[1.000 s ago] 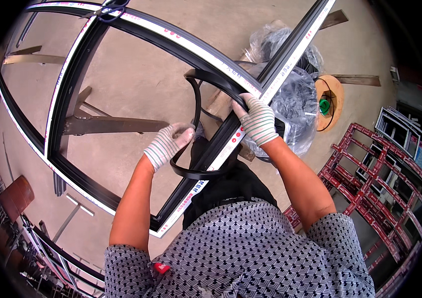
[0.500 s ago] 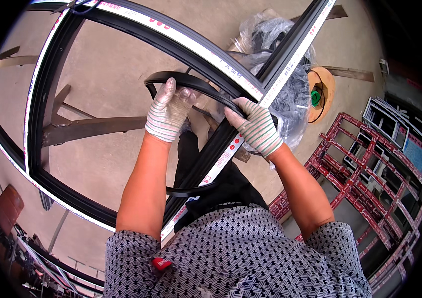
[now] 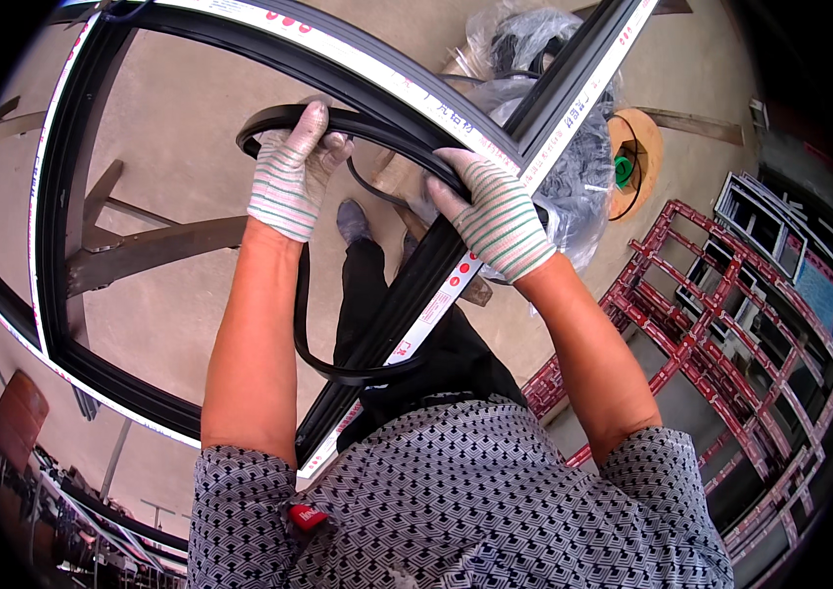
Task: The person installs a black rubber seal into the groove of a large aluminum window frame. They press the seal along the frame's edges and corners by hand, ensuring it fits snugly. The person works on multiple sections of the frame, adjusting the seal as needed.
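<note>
A black rubber seal strip (image 3: 374, 124) arches between my gloved hands. My left hand (image 3: 289, 182) is closed around its looped part, thumb on top, over the opening of a large black frame (image 3: 412, 90) with white protective film. With thumb and fingers, my right hand (image 3: 497, 214) grips the strip beside the frame's corner joint, where two profiles meet. From my left hand the strip hangs in a long curve past my left forearm and over the diagonal profile near my waist. The strip's part beneath my right fingers is hidden.
Clear plastic wrapping (image 3: 573, 187) with dark coils lies beyond my right hand, next to a round wooden spool end (image 3: 637, 162). Red-wrapped frames (image 3: 696, 324) lean at the right. A brown metal support (image 3: 161, 252) shows beneath the frame.
My left hand has moved left and slightly up with the strip, widening its loop. My right hand has shifted a little left and up, still gripping the strip.
</note>
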Demonstrator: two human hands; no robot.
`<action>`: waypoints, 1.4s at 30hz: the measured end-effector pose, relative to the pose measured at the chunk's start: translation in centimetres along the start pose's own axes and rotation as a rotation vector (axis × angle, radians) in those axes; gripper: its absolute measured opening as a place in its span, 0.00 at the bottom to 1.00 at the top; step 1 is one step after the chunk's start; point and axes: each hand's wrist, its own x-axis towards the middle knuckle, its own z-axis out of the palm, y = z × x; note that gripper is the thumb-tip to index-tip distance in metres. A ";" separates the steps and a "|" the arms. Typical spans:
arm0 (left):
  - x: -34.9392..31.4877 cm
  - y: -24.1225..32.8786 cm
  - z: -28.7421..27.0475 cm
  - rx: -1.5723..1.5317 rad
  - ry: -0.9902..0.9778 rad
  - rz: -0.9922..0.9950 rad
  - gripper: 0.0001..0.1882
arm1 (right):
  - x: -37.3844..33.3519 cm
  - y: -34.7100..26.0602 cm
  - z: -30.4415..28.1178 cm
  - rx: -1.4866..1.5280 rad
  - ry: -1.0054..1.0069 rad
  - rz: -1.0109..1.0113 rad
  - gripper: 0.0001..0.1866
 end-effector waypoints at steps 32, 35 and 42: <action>-1.2 -1.6 3.6 0.015 0.421 0.104 0.09 | -1.9 3.0 -2.3 -0.540 0.350 -0.238 0.42; -1.2 -1.6 3.1 -0.003 0.418 0.093 0.09 | -0.8 2.8 -2.0 -0.574 0.331 -0.211 0.45; -1.3 -2.0 2.4 -0.026 0.408 0.103 0.09 | 1.1 3.1 -1.6 -0.651 0.247 -0.146 0.47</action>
